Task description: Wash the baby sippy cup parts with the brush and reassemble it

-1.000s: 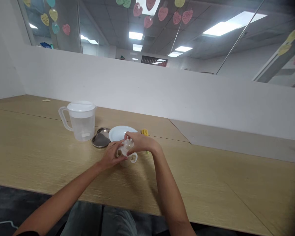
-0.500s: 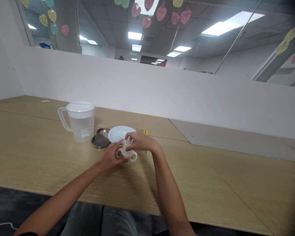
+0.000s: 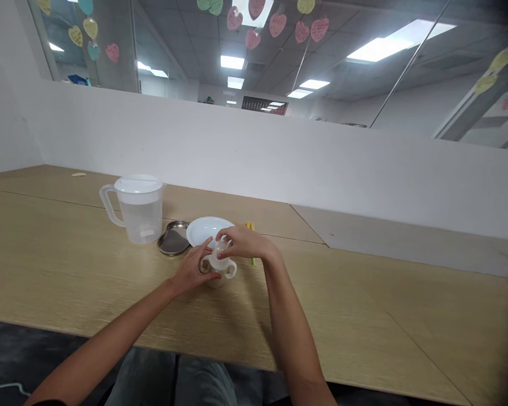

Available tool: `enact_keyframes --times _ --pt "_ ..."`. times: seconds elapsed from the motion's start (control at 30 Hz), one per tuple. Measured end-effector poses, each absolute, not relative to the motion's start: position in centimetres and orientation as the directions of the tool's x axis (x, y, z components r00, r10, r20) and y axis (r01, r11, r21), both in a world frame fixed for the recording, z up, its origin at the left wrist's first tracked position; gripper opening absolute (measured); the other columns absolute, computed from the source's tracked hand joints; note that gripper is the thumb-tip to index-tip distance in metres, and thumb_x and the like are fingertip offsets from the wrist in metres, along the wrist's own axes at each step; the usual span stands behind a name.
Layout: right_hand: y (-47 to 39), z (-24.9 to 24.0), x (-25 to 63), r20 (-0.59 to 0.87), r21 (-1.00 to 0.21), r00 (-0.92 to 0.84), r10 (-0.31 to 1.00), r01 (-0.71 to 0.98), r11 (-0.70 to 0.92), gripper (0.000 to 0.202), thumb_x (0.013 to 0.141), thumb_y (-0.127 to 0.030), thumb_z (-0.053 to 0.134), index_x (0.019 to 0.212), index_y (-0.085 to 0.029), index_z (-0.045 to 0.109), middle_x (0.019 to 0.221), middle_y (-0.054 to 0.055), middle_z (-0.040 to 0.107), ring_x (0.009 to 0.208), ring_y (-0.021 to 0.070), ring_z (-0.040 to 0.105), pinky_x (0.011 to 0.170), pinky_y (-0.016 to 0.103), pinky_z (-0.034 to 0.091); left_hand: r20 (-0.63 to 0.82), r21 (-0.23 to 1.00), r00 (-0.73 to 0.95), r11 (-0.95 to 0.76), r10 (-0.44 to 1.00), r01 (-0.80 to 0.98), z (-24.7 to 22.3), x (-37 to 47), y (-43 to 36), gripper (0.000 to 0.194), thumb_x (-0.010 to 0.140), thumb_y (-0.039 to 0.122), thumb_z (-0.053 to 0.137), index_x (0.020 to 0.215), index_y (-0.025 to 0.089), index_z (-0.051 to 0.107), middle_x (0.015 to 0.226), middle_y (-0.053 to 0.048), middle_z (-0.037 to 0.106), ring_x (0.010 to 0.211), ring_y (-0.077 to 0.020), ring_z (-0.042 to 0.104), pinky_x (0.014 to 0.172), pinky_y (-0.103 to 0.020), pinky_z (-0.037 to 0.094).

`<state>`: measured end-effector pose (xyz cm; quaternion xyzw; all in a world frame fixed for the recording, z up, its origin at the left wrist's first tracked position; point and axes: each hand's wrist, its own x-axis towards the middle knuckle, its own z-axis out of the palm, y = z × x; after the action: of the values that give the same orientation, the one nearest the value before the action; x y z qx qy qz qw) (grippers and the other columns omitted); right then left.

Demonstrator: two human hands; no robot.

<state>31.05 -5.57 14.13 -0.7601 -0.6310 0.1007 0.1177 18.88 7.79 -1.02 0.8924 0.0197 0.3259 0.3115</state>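
Observation:
A small clear baby bottle (image 3: 217,278) with two white side handles stands upright on the table in front of me. My left hand (image 3: 193,267) is wrapped round its left side, thumb across the front and fingers behind. From above, my right hand (image 3: 242,242) grips the clear domed cap (image 3: 220,246) at the bottle's top with thumb and fingertips. Whether the cap is loose or seated I cannot tell. Just behind the bottle is a white plate (image 3: 205,226), partly covered by my right hand.
A clear lidded pitcher (image 3: 141,211) stands at the left, beside a round-lobed metal tray (image 3: 173,239). A yellow-and-green object (image 3: 251,227) lies behind my right wrist, mostly hidden. The white wall (image 3: 254,152) rises at the table's back edge.
Almost nothing differs. Both hands stay on the bottle, and my right fingers have shifted very slightly at the cap.

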Motion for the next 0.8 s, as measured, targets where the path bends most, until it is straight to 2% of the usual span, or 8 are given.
enact_keyframes --times 0.8 --pt "-5.47 14.09 31.59 0.005 -0.3 0.123 0.992 0.947 -0.116 0.043 0.071 -0.04 0.072 0.107 -0.018 0.065 0.096 0.005 0.067 0.085 0.0181 0.06 0.068 0.025 0.041 0.555 0.597 0.791 -0.786 0.259 -0.162 -1.13 18.73 7.8 0.095 0.068 0.051 0.072 0.144 0.023 0.023 0.121 -0.011 0.058 0.112 -0.0251 0.055 0.097 -0.043 0.043"
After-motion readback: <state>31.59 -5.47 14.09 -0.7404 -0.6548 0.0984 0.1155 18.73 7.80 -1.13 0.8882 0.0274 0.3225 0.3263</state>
